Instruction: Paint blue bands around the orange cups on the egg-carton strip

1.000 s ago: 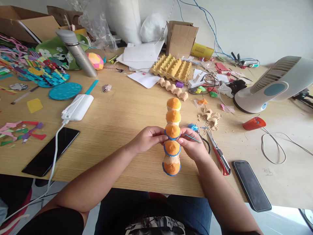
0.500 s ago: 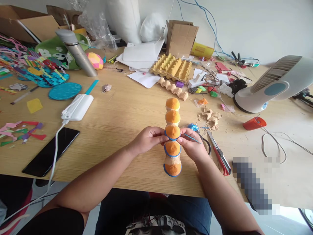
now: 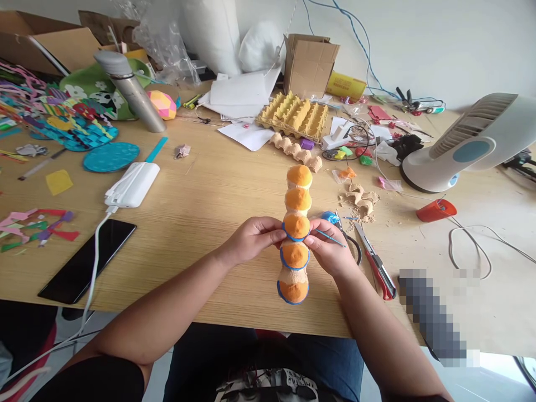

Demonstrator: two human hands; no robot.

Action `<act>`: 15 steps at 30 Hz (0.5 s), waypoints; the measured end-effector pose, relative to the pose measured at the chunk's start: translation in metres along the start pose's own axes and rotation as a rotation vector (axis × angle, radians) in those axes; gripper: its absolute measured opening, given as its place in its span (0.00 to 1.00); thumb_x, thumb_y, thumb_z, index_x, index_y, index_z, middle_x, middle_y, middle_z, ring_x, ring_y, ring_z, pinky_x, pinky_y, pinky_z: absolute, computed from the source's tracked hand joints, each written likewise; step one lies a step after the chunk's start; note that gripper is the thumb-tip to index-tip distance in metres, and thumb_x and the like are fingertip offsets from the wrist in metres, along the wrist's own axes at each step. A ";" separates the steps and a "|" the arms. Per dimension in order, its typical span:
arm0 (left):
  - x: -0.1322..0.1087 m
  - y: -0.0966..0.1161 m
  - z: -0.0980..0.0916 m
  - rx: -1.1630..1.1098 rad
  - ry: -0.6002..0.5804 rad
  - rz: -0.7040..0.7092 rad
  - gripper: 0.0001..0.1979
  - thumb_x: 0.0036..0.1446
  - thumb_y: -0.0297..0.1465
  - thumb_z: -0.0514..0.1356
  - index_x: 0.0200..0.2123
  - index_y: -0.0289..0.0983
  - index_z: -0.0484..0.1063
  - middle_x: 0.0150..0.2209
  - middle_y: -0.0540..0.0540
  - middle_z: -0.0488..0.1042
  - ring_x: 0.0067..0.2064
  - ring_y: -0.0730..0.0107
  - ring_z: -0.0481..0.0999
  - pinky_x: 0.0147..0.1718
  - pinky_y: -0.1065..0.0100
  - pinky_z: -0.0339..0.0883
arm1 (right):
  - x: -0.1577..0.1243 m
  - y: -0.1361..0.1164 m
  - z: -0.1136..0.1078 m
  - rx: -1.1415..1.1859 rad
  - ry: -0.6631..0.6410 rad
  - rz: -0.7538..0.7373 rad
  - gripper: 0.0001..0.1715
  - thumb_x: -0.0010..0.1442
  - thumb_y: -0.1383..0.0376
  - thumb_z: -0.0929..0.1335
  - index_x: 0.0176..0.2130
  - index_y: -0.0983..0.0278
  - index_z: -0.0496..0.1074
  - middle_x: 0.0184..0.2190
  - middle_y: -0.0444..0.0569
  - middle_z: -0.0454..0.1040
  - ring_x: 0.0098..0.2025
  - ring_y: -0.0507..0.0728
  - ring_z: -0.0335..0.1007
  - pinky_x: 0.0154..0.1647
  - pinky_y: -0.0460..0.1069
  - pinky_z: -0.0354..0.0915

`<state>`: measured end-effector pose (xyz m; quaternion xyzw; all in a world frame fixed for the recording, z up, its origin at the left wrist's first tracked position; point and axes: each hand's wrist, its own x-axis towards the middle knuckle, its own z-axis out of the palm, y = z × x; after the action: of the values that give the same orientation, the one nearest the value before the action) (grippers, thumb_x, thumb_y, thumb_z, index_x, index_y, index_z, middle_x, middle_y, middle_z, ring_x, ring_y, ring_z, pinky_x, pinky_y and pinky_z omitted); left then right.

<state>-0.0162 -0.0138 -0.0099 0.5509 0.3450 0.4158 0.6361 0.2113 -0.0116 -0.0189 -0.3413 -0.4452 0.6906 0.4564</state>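
Observation:
A strip of egg carton cups (image 3: 296, 255), painted orange on its domes, is held lengthwise away from me above the table. Blue edging runs along the lower rims of the three nearest cups; the two far ones show pale rims. My left hand (image 3: 255, 237) pinches the strip at its left side, by the middle cup. From the other side, my right hand (image 3: 329, 245) grips the same cup between thumb and finger. A thin blue strand (image 3: 330, 238) sticks out over the right hand's fingers. Just beyond that hand lies a blue ball of material (image 3: 330, 216).
Right of my hand lie a red utility knife (image 3: 380, 273), scissors partly hidden, and torn carton scraps (image 3: 360, 200). Farther off are a yellow egg tray (image 3: 293, 115), a white fan (image 3: 469, 139) and an orange cup (image 3: 436, 210). A phone (image 3: 87, 259) and power bank (image 3: 133, 184) lie left.
The carton strip has tilted slightly, its far end shifting right and its near end left. Both hands keep their hold in nearly the same place.

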 end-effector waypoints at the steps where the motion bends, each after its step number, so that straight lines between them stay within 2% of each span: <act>1: 0.000 0.000 0.000 0.004 0.005 0.000 0.22 0.59 0.50 0.72 0.36 0.34 0.84 0.33 0.45 0.82 0.35 0.68 0.78 0.37 0.68 0.74 | 0.000 0.000 0.000 -0.006 0.005 -0.007 0.24 0.47 0.51 0.87 0.36 0.58 0.80 0.31 0.42 0.81 0.33 0.53 0.75 0.37 0.49 0.74; 9: -0.002 0.003 0.000 -0.001 -0.013 -0.008 0.25 0.56 0.52 0.74 0.38 0.34 0.85 0.34 0.43 0.82 0.37 0.64 0.79 0.39 0.65 0.75 | -0.002 0.000 0.001 -0.046 0.014 -0.039 0.25 0.49 0.48 0.86 0.36 0.58 0.80 0.30 0.43 0.81 0.31 0.53 0.75 0.35 0.50 0.74; 15: -0.002 0.004 0.001 0.009 0.022 -0.013 0.24 0.56 0.51 0.74 0.37 0.34 0.85 0.33 0.44 0.82 0.36 0.65 0.78 0.38 0.66 0.74 | -0.001 0.002 0.001 -0.026 -0.005 -0.050 0.24 0.49 0.48 0.85 0.36 0.59 0.80 0.29 0.43 0.80 0.30 0.53 0.74 0.34 0.50 0.73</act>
<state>-0.0168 -0.0155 -0.0061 0.5469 0.3574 0.4164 0.6323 0.2104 -0.0135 -0.0203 -0.3342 -0.4636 0.6742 0.4678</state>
